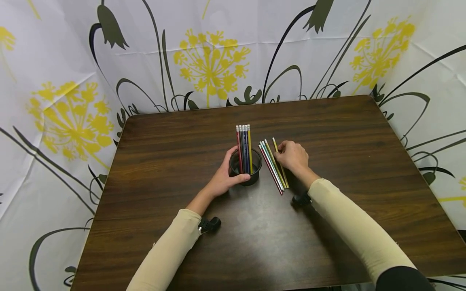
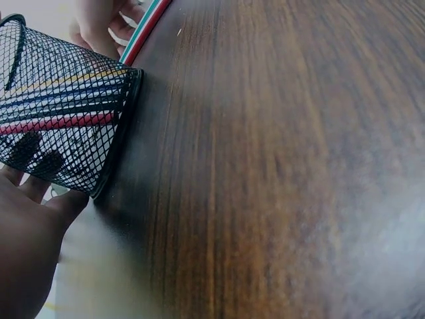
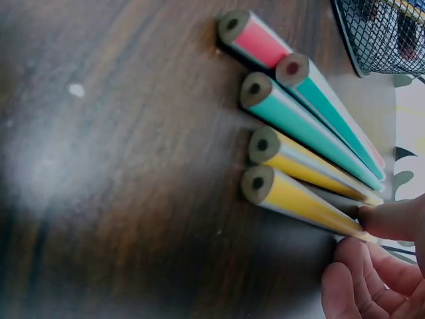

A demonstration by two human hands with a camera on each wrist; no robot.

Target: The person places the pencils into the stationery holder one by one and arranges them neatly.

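A black mesh pencil cup (image 1: 255, 165) stands upright on the table, with several pencils (image 1: 244, 149) in it, eraser ends up. My left hand (image 1: 227, 174) holds the cup round its side, thumb across the near face and fingers behind. In the left wrist view the mesh wall (image 2: 73, 100) shows red, dark and yellow pencils through it. To the right of the cup lie several unsharpened pencils, red (image 3: 255, 38), teal (image 3: 299, 126) and yellow. My right hand (image 1: 294, 157) pinches the outermost yellow pencil (image 3: 292, 196) near its eraser end, thumb on one side and fingertips on the other.
The dark wood-grain table (image 1: 164, 153) reaches to a patterned curtain (image 1: 211, 52) with yellow flowers behind it. A small black wrist camera (image 1: 210, 224) sits on the left wrist, another (image 1: 301, 199) on the right.
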